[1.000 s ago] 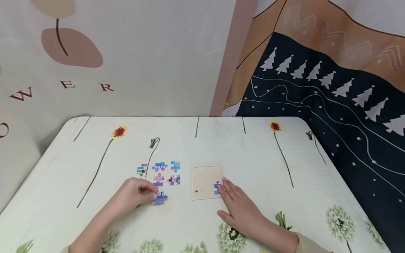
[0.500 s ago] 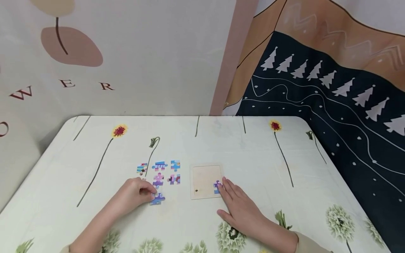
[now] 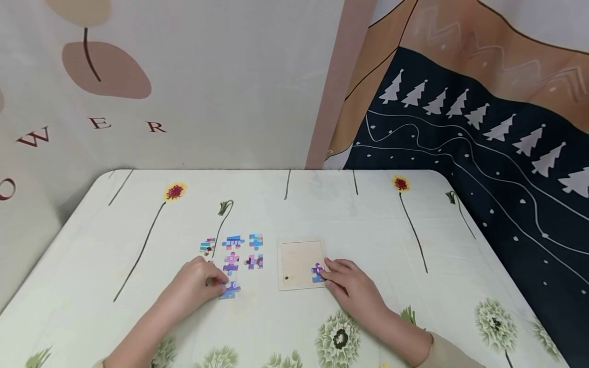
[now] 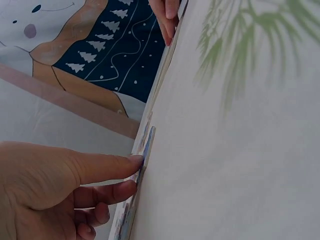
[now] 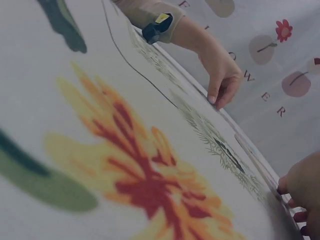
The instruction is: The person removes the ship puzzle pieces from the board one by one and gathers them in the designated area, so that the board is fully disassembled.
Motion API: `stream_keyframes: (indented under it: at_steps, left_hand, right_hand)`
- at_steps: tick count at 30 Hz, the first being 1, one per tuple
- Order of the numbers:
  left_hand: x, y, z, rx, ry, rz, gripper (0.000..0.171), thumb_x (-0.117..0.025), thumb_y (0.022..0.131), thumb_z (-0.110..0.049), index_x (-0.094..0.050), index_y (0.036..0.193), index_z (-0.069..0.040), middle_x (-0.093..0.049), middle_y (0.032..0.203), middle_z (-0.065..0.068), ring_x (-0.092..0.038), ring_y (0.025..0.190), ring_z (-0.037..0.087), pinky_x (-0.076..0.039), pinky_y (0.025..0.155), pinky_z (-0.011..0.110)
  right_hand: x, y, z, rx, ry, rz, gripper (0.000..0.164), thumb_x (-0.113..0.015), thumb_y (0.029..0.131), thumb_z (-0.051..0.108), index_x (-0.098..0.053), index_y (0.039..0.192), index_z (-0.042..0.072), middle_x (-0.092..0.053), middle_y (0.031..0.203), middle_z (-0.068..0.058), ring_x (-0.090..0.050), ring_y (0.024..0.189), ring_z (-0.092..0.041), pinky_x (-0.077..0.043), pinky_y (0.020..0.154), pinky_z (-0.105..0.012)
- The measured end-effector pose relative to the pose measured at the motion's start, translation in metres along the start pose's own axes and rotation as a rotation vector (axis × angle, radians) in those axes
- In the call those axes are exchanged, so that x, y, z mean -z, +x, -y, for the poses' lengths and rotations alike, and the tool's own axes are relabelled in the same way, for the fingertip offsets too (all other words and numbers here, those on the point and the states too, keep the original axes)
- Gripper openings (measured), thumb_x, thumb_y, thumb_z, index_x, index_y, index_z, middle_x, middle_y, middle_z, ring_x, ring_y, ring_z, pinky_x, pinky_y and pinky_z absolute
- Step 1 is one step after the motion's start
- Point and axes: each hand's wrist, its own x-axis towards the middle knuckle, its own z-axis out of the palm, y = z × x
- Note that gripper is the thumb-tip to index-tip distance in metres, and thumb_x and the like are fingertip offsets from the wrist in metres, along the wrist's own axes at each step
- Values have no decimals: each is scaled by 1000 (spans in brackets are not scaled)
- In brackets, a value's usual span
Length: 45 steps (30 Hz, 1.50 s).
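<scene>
My left hand (image 3: 193,283) pinches the near edge of a blue-purple jigsaw piece (image 3: 230,289) lying on the table. In the left wrist view the thumb (image 4: 107,169) meets that piece's thin edge. At the right side of a square wooden puzzle tray (image 3: 301,290), my right hand (image 3: 356,291) rests with fingers loosely bent. One fingertip touches a purple-blue jigsaw piece (image 3: 317,273) in the tray's lower right corner. The right wrist view shows only part of this hand (image 5: 305,192) at its edge, and what its fingertips touch is unclear there.
Several loose pieces lie left of the tray, among them a pink-purple one (image 3: 231,261), a blue one (image 3: 255,240) and a striped one (image 3: 207,246). A flower-print cloth (image 3: 294,327) covers the table; printed curtains (image 3: 230,102) hang behind it.
The left hand's jigsaw piece has shifted slightly left. My right hand lay flatter with straight fingers; now its fingers are bent and its thumb has come up beside the tray's edge.
</scene>
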Motion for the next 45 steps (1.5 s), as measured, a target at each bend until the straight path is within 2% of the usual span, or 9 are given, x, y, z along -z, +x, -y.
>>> stream_keyframes:
  at_steps: [5, 11, 16, 22, 31, 37, 45]
  left_hand:
    - [0, 0, 0, -5, 39, -7, 12, -80, 73, -5, -76, 80, -15, -60, 72, -14, -44, 70, 11, -39, 60, 27]
    - [0, 0, -1, -17, 34, -8, 13, -80, 73, -5, -76, 80, -16, -59, 72, -15, -44, 71, 12, -39, 61, 27]
    - [0, 0, -2, -22, 34, -18, 16, -80, 72, -3, -76, 81, -15, -59, 71, -15, -44, 71, 12, -39, 62, 29]
    - [-2, 4, -7, -39, 9, -54, 16, -79, 73, 0, -76, 82, -14, -60, 70, -15, -46, 72, 12, -42, 63, 29]
    - [-15, 14, -27, -93, -109, -128, 15, -78, 77, -6, -76, 90, -13, -61, 76, -16, -52, 77, 14, -44, 67, 29]
    - [-26, 25, -41, -102, -225, -85, 16, -77, 80, -12, -75, 96, -13, -65, 83, -11, -54, 82, 15, -46, 68, 30]
    - [-42, 41, -57, -134, -286, -43, 19, -76, 81, -14, -74, 100, -12, -63, 82, -14, -54, 82, 15, -44, 69, 31]
  right_hand:
    - [-2, 3, -5, 13, 29, -46, 28, -73, 85, 15, -72, 113, 14, -58, 131, -1, -52, 116, -19, -49, 86, -37]
    - [-2, 4, -5, -7, 54, -56, 30, -75, 83, 14, -72, 113, 14, -59, 130, -1, -51, 117, -19, -48, 88, -38]
    - [-1, 4, -4, -63, 76, -26, 41, -75, 84, 17, -65, 124, 12, -55, 134, -4, -45, 126, -22, -41, 98, -44]
    - [2, 6, -5, -151, 111, 33, 53, -72, 86, 24, -56, 135, 12, -42, 146, -8, -34, 135, -29, -27, 105, -53]
    - [5, 6, -8, -161, 79, 83, 52, -71, 87, 27, -56, 135, 13, -38, 148, -8, -29, 137, -29, -25, 105, -56]
    - [6, 7, -11, -146, 65, 95, 52, -71, 87, 29, -56, 135, 15, -36, 150, -9, -27, 139, -30, -22, 106, -57]
    - [6, 8, -18, -124, 41, 115, 54, -69, 86, 35, -55, 135, 18, -33, 151, -9, -23, 140, -29, -18, 108, -56]
